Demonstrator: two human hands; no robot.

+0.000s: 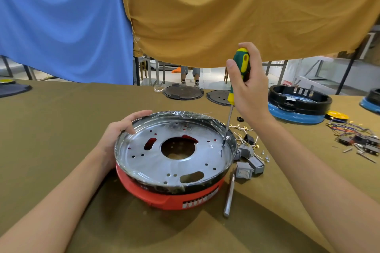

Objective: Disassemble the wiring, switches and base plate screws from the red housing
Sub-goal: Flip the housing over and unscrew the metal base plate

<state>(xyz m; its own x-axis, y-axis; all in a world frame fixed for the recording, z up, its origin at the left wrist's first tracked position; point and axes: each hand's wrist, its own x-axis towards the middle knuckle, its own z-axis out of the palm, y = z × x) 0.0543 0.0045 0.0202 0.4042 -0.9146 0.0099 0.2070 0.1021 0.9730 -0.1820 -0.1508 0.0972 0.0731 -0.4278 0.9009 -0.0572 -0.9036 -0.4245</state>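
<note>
The red housing (164,197) sits in the middle of the table, with a round silver base plate (148,158) set in its top. My left hand (123,129) grips the housing's far left rim. My right hand (248,88) holds a green and yellow screwdriver (240,74) upright. Its tip rests on a screw (223,145) at the plate's right side. Grey switches (249,165) with loose wires (242,129) lie on the table just right of the housing.
A metal tool (229,197) lies by the housing's front right. A blue and black housing (298,102) and more wires and switches (357,137) are at the right. Two dark round plates (183,92) lie at the far edge. Blue and yellow cloths hang behind.
</note>
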